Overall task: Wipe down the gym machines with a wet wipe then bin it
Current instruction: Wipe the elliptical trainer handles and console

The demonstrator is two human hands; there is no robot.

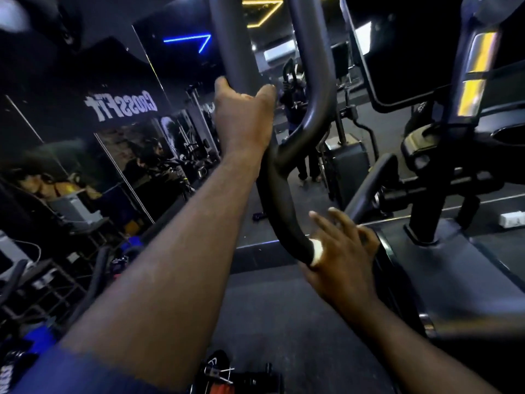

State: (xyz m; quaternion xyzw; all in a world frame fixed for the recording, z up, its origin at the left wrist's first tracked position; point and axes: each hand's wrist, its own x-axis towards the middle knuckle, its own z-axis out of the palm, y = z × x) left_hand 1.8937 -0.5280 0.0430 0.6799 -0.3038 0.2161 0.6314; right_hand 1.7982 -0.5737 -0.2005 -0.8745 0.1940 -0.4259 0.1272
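A curved black handlebar (279, 191) of a gym machine rises through the middle of the view. My left hand (241, 115) grips the upper, thicker part of the bar, fingers curled round it. Lower down, my right hand (338, 251) presses a white wet wipe (316, 251) against the bar's lower bend. The thumb lies under the bar and the fingers spread above it. Only a small patch of the wipe shows between palm and bar.
The machine's dark base and upright column (443, 172) stand at the right, with a console screen (397, 52) above. A mirror wall (119, 109) with reversed lettering runs along the left. Other equipment (34, 280) crowds the lower left. Dark floor (270, 308) lies below.
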